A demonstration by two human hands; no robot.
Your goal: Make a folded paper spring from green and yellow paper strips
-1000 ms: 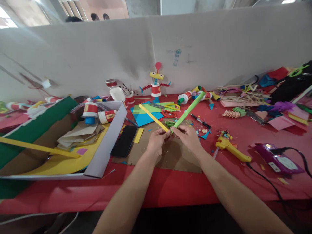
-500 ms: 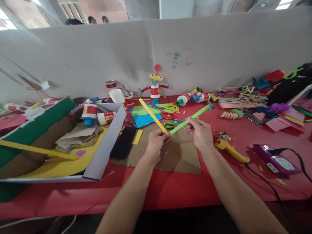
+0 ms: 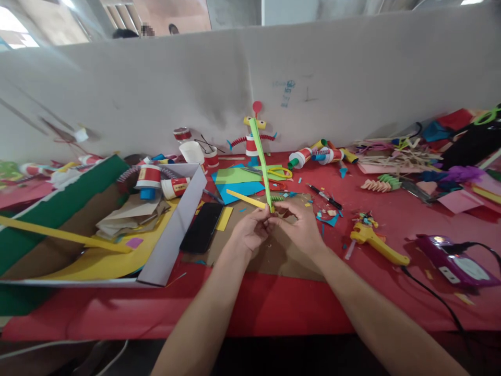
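My left hand [image 3: 250, 230] pinches a yellow paper strip [image 3: 245, 197] and a light green paper strip [image 3: 261, 151] where their ends meet. Against the same joint, the fingertips of my right hand [image 3: 299, 230] are closed on the green strip. The green strip stands upright, slightly bent, and the yellow one points to the left. Both hands are above a brown cardboard sheet [image 3: 297, 266]. Just behind the fingers lies a small green folded-paper spring [image 3: 277, 198], partly covered. The joint itself is mostly hidden by my fingers.
Left are a white-edged box [image 3: 176, 230] and a black phone [image 3: 201, 228]. Yellow-handled scissors [image 3: 281, 172] lie on coloured paper behind. A paper-cup robot figure [image 3: 257, 107] stands by the wall. Right are a pen-like tool [image 3: 324, 196], a corded yellow glue gun [image 3: 378, 245] and a purple power box [image 3: 456, 261].
The green strip has swung from slanting right to upright. My right hand has slid down it toward my left hand. The yellow strip has tilted lower to the left.
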